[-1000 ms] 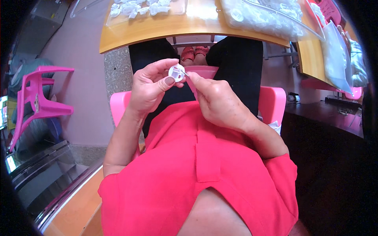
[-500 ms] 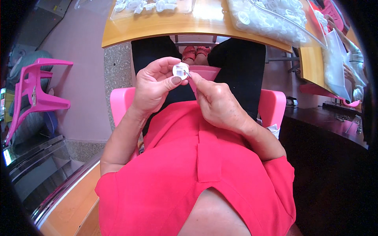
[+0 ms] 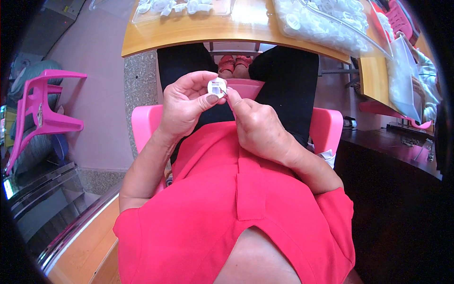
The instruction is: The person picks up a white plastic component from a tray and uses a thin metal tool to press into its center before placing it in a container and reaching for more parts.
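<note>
Over my lap, my left hand (image 3: 188,98) pinches a small round white plastic piece (image 3: 215,84) between thumb and fingers. A squarish opening shows in the middle of the piece. From the right, my right hand (image 3: 259,119) is closed around a thin dark tool (image 3: 223,90), most of which its fingers hide. The tool's narrow tip reaches the right side of the white piece; what kind of tool it is I cannot make out.
A wooden table (image 3: 198,35) stands ahead, bearing a clear tray of white plastic parts (image 3: 189,6) and a large clear container of similar parts (image 3: 326,28). Left, a pink plastic stool (image 3: 42,113) lies tipped. At far right, another person's hand (image 3: 419,87) is by a translucent bin (image 3: 402,75).
The tool's tip and my right hand have shifted slightly at the white piece, which is tilted a little differently. At far right, the other person's arm has moved.
</note>
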